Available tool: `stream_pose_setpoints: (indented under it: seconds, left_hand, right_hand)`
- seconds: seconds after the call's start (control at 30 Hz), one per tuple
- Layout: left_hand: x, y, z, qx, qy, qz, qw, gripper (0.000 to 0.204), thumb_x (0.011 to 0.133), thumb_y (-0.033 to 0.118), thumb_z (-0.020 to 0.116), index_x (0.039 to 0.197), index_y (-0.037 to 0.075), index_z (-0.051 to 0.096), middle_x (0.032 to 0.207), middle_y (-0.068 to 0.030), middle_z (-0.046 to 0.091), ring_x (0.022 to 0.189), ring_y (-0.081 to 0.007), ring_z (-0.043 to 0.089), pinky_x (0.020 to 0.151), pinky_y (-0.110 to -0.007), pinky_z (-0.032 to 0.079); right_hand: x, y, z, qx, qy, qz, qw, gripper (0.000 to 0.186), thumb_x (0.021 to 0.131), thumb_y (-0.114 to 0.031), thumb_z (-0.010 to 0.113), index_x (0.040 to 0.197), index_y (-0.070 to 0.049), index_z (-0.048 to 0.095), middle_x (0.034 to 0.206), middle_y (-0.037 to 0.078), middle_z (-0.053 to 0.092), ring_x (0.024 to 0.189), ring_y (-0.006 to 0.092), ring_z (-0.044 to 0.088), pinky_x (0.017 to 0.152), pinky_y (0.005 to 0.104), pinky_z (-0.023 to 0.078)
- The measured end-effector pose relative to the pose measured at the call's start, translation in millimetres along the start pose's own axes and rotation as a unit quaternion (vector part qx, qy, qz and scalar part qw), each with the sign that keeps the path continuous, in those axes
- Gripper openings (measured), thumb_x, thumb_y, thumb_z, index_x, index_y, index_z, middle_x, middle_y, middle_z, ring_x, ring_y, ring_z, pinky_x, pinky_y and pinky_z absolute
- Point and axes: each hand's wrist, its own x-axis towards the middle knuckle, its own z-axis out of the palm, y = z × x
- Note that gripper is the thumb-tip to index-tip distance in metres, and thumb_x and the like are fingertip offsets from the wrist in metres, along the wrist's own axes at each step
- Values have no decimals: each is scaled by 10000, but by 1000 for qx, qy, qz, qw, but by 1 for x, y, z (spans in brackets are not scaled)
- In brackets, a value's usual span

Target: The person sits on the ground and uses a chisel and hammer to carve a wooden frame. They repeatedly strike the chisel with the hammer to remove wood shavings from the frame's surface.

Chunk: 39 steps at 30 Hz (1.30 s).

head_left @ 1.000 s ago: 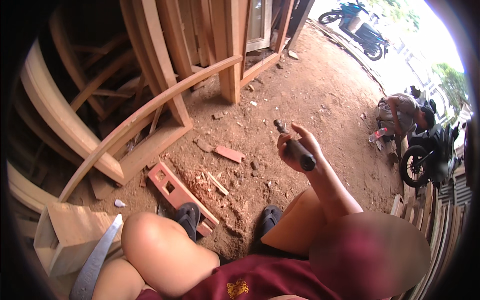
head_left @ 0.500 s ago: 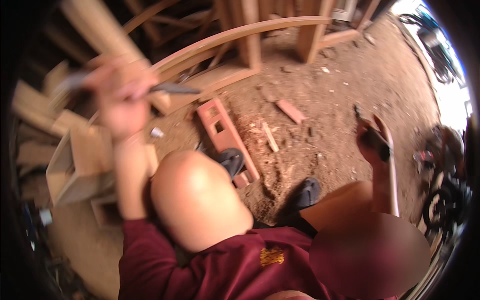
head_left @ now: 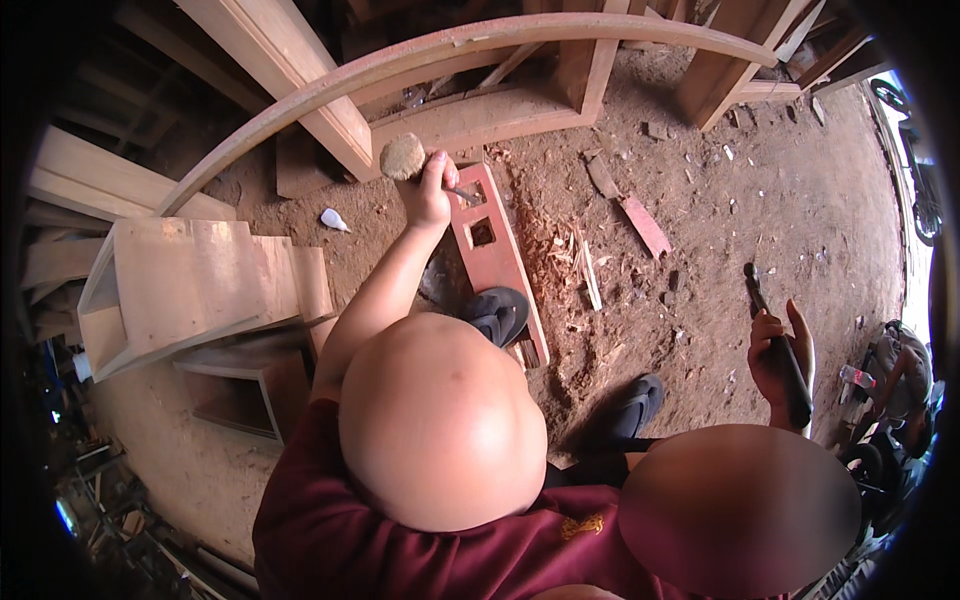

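My left hand (head_left: 430,195) grips a chisel (head_left: 402,157) with a pale, frayed wooden handle top; its thin blade reaches the upper square cutout of a pinkish-red timber piece (head_left: 500,262) lying on the dirt. My left foot in a black sandal (head_left: 498,310) rests on that piece, which has a second square hole below the first. My right hand (head_left: 772,350), out to the right, is wrapped around a long dark hammer-like tool (head_left: 786,375), with the index finger partly raised. Wood shavings (head_left: 582,260) and a split pink offcut (head_left: 640,222) lie beside the timber.
Wooden frames and a curved beam (head_left: 470,32) stand along the back. A wooden box piece (head_left: 190,295) is at my left, near a small white bottle (head_left: 333,218). At the right edge a crouching person (head_left: 890,365) is beside a plastic bottle (head_left: 857,377) and motorbikes.
My view has turned leftward. My left hand, raised and blurred half a second ago, has come down with the chisel onto the pink timber. My right hand still holds the dark tool at the right.
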Motion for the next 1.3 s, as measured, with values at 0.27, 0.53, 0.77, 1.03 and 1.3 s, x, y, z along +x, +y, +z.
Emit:
stream_pose_setpoints:
  seconds: [0.27, 0.53, 0.77, 1.03, 1.3]
  left_hand:
    - [25, -12, -17, -13, -56, -70, 996, 212, 895, 188, 538, 739, 64, 466, 570, -33, 449, 463, -115, 399, 479, -283, 359]
    - [32, -18, -19, -7, -102, -95, 990, 237, 882, 197, 554, 708, 69, 459, 530, -20, 432, 434, -95, 377, 430, -259, 305]
    - [35, -20, -25, 7, -113, -96, 989, 261, 877, 214, 556, 683, 82, 443, 513, -4, 396, 419, -93, 353, 423, -254, 286]
    - [35, -23, -37, -28, -84, -124, 988, 254, 876, 239, 528, 689, 95, 434, 504, -6, 370, 412, -104, 315, 425, -265, 275]
    - [33, -22, -28, -10, -107, -129, 986, 252, 882, 246, 514, 695, 100, 426, 500, 3, 352, 422, -101, 319, 435, -263, 269]
  right_hand:
    - [20, 13, 10, -11, 6, 59, 998, 448, 1003, -419, 441, 1026, 17, 543, 739, -2, 561, 681, 122, 592, 717, 359, 519]
    - [22, 19, 6, -44, 1, 62, 997, 353, 1036, -321, 402, 1105, -5, 545, 733, -55, 496, 685, 73, 549, 716, 337, 496]
    - [25, 21, 4, -71, 23, 46, 996, 258, 1041, -217, 366, 1098, -27, 532, 755, -51, 473, 648, 69, 510, 655, 310, 481]
    - [15, 39, 33, -189, 115, -51, 974, 81, 985, -132, 511, 1053, -89, 517, 700, -86, 426, 497, -8, 381, 375, 167, 302]
    - [4, 65, 55, -418, 153, -135, 885, 119, 985, -222, 529, 1059, -131, 511, 663, -103, 368, 487, -10, 334, 382, 171, 243]
